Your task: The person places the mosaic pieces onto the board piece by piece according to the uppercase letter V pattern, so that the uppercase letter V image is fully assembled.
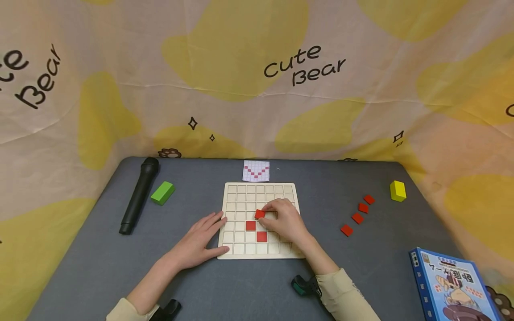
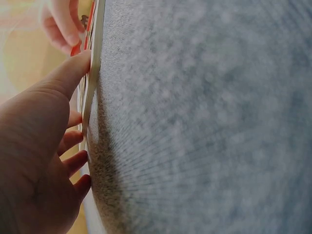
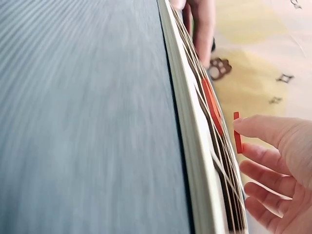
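Note:
A pale wooden grid board (image 1: 275,190) lies mid-table, with red square tiles in two of its cells, one of them this tile (image 1: 262,236). Between thumb and index finger, my right hand (image 1: 286,221) pinches another red tile (image 1: 259,214) above the board. The right wrist view shows that tile (image 3: 238,139) edge-on, raised off the board's surface. Along the board's left edge rests my left hand (image 1: 199,240), its fingers spread and fairly straight. In the left wrist view the thumb and fingertips of the left hand (image 2: 44,131) touch the board's side.
Several loose red tiles (image 1: 358,218) lie in a slanting row to the right, with a yellow block (image 1: 398,191) beyond. Behind the board is a pattern card (image 1: 256,171). A black microphone (image 1: 138,196) and green block (image 1: 163,193) lie left; a blue box (image 1: 453,285) sits front right.

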`<state>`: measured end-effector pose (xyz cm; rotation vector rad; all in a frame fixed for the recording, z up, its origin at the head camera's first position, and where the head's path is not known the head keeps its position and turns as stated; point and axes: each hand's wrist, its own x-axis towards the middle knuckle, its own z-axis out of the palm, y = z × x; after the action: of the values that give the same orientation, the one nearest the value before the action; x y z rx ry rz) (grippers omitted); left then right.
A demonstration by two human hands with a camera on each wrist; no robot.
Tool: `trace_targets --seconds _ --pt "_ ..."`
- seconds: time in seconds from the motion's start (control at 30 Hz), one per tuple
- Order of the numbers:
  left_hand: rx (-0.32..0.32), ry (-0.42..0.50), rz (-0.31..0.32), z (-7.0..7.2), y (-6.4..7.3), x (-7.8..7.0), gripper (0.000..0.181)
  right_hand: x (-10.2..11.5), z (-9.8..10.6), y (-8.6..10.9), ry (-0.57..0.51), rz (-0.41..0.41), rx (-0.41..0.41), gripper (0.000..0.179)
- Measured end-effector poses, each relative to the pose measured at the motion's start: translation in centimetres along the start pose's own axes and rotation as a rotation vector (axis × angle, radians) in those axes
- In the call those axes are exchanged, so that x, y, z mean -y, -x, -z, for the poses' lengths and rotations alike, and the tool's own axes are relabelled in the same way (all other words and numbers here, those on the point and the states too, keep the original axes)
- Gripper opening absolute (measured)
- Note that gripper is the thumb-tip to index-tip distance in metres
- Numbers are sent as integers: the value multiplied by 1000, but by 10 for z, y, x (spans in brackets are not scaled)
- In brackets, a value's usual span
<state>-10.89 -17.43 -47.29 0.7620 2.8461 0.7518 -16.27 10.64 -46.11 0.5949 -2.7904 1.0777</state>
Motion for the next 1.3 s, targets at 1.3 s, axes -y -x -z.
trace_targets --seconds 1.3 --pt "-3 10 11 1 -1 -1 75 -13 7 1 12 79 -105 10"
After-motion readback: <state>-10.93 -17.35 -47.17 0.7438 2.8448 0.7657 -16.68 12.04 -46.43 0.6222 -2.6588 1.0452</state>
